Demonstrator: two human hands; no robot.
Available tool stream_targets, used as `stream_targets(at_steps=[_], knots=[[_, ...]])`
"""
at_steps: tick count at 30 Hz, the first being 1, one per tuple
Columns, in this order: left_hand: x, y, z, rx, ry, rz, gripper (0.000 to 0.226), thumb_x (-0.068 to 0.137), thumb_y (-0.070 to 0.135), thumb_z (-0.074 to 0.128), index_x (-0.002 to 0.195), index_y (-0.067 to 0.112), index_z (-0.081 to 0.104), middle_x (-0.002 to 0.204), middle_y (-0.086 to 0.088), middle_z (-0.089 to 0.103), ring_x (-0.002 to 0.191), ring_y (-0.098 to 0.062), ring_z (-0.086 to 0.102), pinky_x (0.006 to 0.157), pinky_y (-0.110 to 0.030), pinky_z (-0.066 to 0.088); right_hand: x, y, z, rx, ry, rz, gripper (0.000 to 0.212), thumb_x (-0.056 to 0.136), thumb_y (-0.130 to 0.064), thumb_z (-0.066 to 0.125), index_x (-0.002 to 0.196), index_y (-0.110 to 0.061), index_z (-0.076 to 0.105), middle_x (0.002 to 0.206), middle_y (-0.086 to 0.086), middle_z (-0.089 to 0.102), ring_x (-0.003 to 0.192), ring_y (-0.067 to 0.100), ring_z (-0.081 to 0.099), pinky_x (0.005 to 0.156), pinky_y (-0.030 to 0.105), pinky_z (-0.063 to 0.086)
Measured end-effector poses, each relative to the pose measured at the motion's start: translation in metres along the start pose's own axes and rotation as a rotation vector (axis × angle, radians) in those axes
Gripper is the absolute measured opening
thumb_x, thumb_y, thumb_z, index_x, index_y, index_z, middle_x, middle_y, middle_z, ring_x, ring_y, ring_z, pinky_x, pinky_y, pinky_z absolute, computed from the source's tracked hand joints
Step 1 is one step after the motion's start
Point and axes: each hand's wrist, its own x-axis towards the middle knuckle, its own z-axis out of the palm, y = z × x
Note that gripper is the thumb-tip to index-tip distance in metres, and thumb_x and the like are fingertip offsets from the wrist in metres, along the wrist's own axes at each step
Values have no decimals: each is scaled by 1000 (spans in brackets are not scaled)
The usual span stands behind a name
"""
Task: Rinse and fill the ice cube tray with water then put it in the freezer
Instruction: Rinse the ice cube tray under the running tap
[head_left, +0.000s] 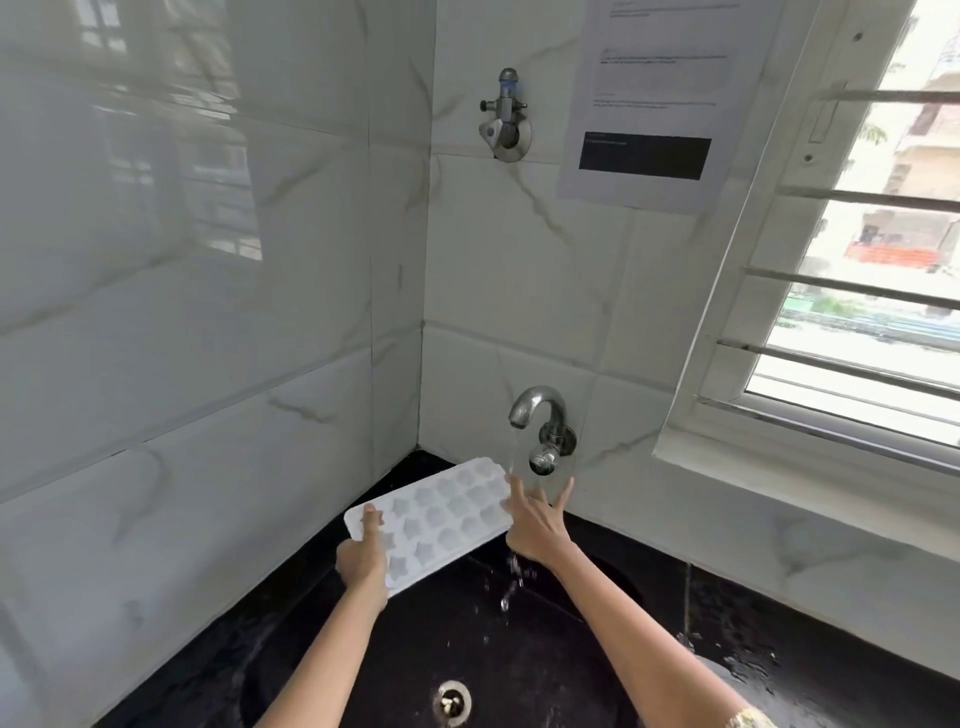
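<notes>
We hold the white ice cube tray (436, 519) up over the black sink (550, 649), just under the tap (535, 410). Water runs down from the tap and hits the far right end of the tray, then drips off into the sink.

Our left hand (363, 556) grips the near left end of the tray, with the thumb pressed on top and the other fingers hidden below. Our right hand (535, 525) is at the far right end with its fingers spread wide; it touches the edge there, but we cannot tell if it really grips it.

The tray looks thin, light and made of plastic. We think it is stiff but may bend a little. It is wet now, so it will be slippery. When the cups fill up it will get heavier and the water will spill if it tips. Holding it by both short ends, flat, seems the best way.

The long side of the tray runs from near left to far right. The cups face up. The far end sits a bit higher than the near end.
</notes>
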Motion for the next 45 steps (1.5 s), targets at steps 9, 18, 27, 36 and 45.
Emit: stream_targets(at_steps=[9, 18, 27, 36, 45], knots=[[-23, -2, 13, -44, 26, -17, 61, 93, 46, 51, 120, -9, 55, 124, -25, 58, 113, -40, 57, 89, -42, 47, -7, -18, 5, -3, 65, 197, 33, 78, -1, 42, 109, -10, 47, 150, 27, 8, 140, 43, -12, 106, 68, 1], [-36, 0, 25, -52, 24, -32, 61, 93, 45, 51, 121, -9, 54, 125, -25, 57, 116, -40, 55, 90, -43, 46, -9, -9, 5, 120, -44, 180, 56, 76, -9, 49, 129, -19, 36, 150, 23, 3, 139, 44, -15, 106, 68, 7], [-29, 2, 30, -47, 31, -25, 60, 94, 44, 50, 120, -10, 54, 125, -27, 57, 115, -41, 56, 90, -43, 46, -4, -2, -7, 85, -7, 161, 67, 75, -7, 48, 135, -32, 34, 151, 21, 2, 139, 42, -18, 108, 66, 4], [-28, 0, 32, -41, 49, -42, 61, 94, 46, 49, 121, -9, 53, 125, -26, 57, 114, -41, 56, 90, -45, 47, 6, -2, -8, 2, -29, 186, 58, 79, -9, 47, 133, -29, 39, 152, 26, -6, 138, 43, -22, 106, 68, 5], [-27, -6, 29, -4, 45, -26, 62, 94, 46, 49, 120, -10, 53, 124, -27, 57, 114, -42, 56, 88, -44, 47, 2, 3, 1, -60, -95, 158, 64, 81, -7, 49, 138, -30, 30, 152, 26, -9, 137, 43, -25, 106, 68, 6]])
